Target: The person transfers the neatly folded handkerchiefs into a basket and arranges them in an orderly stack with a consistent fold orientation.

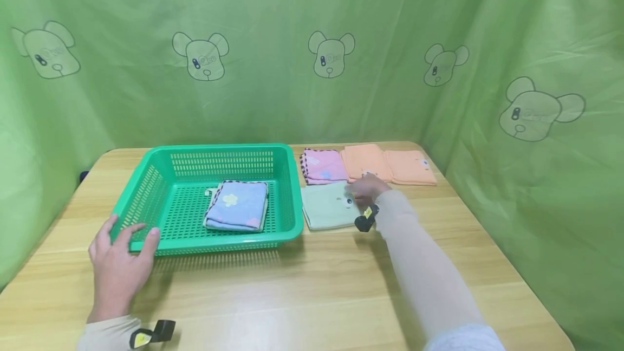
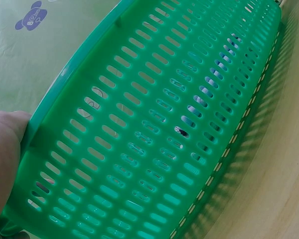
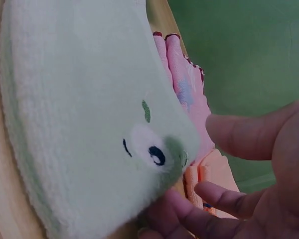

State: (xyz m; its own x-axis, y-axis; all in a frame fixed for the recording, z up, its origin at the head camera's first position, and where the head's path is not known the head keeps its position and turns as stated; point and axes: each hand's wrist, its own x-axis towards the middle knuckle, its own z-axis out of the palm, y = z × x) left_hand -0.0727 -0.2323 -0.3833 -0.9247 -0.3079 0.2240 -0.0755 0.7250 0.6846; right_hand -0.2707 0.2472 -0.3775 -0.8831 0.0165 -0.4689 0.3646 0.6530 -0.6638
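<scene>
My left hand (image 1: 119,264) holds the front left corner of a green plastic basket (image 1: 292,205), fingers spread over its rim. In the left wrist view, part of that hand (image 2: 5,154) shows against the slotted basket wall (image 2: 134,82). Inside the basket lies a folded blue towel (image 1: 239,205) with a flower and a checked edge. My right hand (image 1: 368,188) is at the right edge of a folded pale green towel (image 1: 326,210). In the right wrist view, the thumb stands apart from the fingers (image 3: 189,211), which are right at the towel's corner beside an embroidered eye.
Behind the pale green towel lie a folded pink towel (image 1: 324,166) with a checked edge and two folded orange towels, one in the middle (image 1: 365,158) and one at the right (image 1: 409,167). Green curtains (image 1: 268,102) with bear-head prints surround the wooden table (image 1: 273,302).
</scene>
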